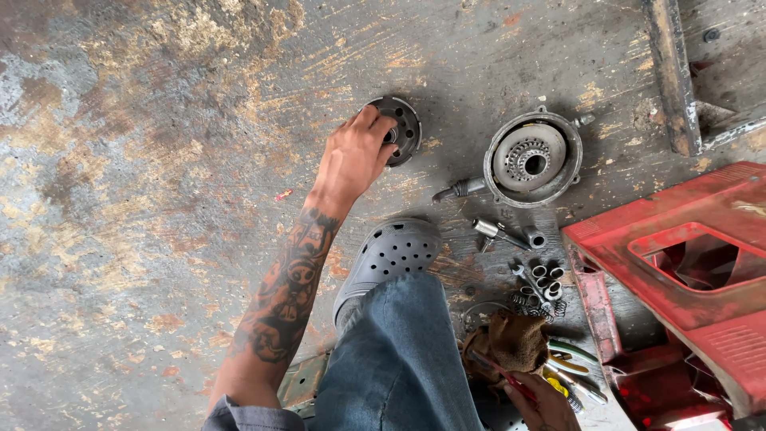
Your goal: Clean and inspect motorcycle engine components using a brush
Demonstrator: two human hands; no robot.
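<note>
The floor point(159, 120) is the largest thing here, grey concrete, stained and worn. The round housing point(532, 160) with the toothed ring inside is my landmark. To its lower right lies a red panel point(686, 271), dented and dusty. Below and to the left of the housing are a grey shoe point(388, 259) and a leg in jeans point(399, 359).

Left of the housing, near but not touching, the disc point(399, 128) lies flat on the floor. It is dark metal with small holes around the rim. I judge it to be stiff, quite heavy for its size, and maybe oily, so slippery. A good hold seems to be the outer rim or the center hub.

The left hand point(355, 156) is on the disc's left edge, fingers bent over it toward the center, closed on it as far as I can see. The disc is under the fingertips, just beyond the palm.

Below the housing lie small sleeves point(546, 279), a bolt point(491, 230) and a brown rag point(515, 339). The right hand point(546, 403) is below the rag, at the picture's bottom edge. It grips a thin red tool point(499, 373).
</note>
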